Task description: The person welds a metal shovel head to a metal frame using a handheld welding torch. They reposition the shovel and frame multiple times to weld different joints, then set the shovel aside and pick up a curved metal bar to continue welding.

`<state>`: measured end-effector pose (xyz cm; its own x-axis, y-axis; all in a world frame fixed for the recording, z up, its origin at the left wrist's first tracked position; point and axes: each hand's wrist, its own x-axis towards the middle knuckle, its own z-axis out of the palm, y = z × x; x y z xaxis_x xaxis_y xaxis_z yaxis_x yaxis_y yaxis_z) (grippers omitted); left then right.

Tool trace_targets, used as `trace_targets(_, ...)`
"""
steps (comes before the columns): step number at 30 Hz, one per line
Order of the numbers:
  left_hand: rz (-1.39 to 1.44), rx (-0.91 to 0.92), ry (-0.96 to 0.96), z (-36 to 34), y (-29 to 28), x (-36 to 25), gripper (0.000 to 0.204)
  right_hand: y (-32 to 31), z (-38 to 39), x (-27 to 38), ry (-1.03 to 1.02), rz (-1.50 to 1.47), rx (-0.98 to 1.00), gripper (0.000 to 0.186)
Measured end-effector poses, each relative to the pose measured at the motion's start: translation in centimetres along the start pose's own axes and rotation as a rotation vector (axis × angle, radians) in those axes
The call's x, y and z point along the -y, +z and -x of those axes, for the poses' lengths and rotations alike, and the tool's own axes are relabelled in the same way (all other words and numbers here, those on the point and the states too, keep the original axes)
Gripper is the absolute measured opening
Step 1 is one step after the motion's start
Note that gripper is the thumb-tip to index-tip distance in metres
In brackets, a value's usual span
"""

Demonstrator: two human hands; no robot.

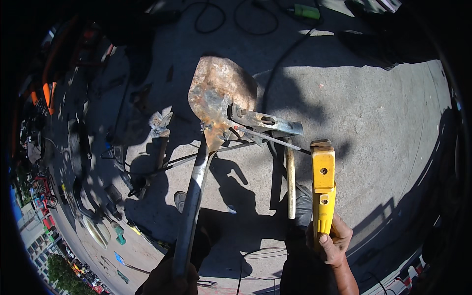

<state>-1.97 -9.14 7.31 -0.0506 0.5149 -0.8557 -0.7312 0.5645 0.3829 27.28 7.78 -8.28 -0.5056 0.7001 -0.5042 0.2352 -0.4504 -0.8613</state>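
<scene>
My left hand [174,278], in shadow at the lower edge, grips the metal tube handle [193,189] of a rusty shovel [216,86]. My right hand [339,241] is closed on a yellow welding electrode holder [324,172]. A thin rod [275,138] reaches from the holder toward the shovel's neck and has a small red tip. A slotted metal bracket [260,120] lies against the blade's right side. Under it a tool with a pale shaft [291,187] points down toward a dark shoe.
Black cables [211,19] and a green cylinder [305,12] lie at the top. A metal piece on a shaft [160,120], a green tool [119,233] and other tools lie on the left of the concrete ground [368,123]. Another person's dark shoe [368,44] is at top right.
</scene>
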Motion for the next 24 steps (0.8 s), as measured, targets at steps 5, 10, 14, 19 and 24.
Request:
trace_targets(5,-0.049,-0.019,0.003,0.0,0.0,0.2,0.044,0.1,0.2,0.0,0.008,-0.025,-0.011,0.072)
trace_targets(10,-0.061,-0.026,0.000,0.0,-0.2,0.3,0.043,0.0,0.1,0.2,0.009,-0.031,0.000,0.073)
trace_targets(14,-0.070,-0.035,0.002,0.1,-0.2,0.5,0.043,-0.5,0.1,-0.5,-0.017,0.001,0.035,0.072)
trace_targets(19,-0.093,-0.052,0.006,0.2,0.1,0.5,0.041,-0.6,0.3,-0.6,-0.023,0.039,0.034,0.072)
trace_targets(24,-0.004,-0.066,-0.034,0.3,0.2,0.1,0.042,-0.2,0.3,0.4,-0.036,0.058,-0.005,0.070)
